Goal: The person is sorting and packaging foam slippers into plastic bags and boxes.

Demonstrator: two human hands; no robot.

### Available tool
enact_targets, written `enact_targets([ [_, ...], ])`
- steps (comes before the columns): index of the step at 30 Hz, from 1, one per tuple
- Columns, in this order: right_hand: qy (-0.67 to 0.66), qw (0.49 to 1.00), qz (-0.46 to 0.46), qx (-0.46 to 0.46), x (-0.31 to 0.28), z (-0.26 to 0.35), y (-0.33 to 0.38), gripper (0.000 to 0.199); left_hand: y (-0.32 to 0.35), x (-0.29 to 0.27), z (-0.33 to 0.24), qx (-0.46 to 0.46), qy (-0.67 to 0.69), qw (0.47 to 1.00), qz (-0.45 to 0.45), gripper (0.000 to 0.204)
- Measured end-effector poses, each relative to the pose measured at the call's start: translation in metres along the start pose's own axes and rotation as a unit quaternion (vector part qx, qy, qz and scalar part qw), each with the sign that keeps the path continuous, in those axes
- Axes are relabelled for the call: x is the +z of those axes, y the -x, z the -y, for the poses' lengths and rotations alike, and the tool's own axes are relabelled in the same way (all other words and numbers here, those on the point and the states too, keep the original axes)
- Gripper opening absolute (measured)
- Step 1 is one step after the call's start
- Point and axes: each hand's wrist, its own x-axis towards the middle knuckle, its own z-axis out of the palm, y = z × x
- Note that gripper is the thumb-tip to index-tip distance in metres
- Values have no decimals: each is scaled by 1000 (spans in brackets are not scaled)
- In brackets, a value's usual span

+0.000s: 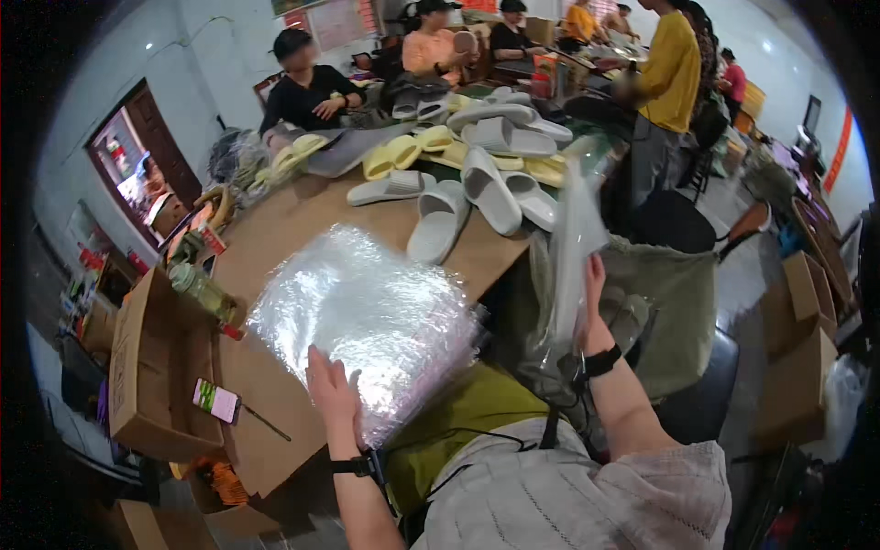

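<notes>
clear plastic is what both hands are on: your left hand (pixel 335 396) rests on the near edge of a shiny stack of plastic bags (pixel 367 307), and your right hand (pixel 594 293) is against a loose clear bag (pixel 574 240) that hangs upright off to the right. your left fingers are slightly spread, with the thumb apart. your right fingers stand straight and pressed together at the bag's side; you cannot tell from here whether the thumb pinches the film behind it.

the step in hand looks like readying one bag apart from the stack. the next move seems to call for a sure grip on the bag's mouth and a gentle parting of its layers, while your left hand keeps the slippery stack from sliding.

mind the edges: the stack lies across the near edge of the bench (pixel 316 202), its corner reaching out toward your lap. the pile of grey slippers (pixel 439 223) closes off the far side. to the left, brown board shows between the stack and the phone (pixel 217 401), giving you some room. to the right, past the bench edge, the green sack (pixel 683 293) gapes below your forearm.
</notes>
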Motion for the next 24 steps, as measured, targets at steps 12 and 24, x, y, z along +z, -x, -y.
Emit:
enact_targets([
  [12, 765, 608, 40, 208, -230, -85, 81, 30, -4, 3, 29, 51, -88, 995, 0, 59],
  [24, 616, 720, 201, 249, -132, -83, 14, 67, -1, 3, 26, 58, -74, 996, -9, 63],
])
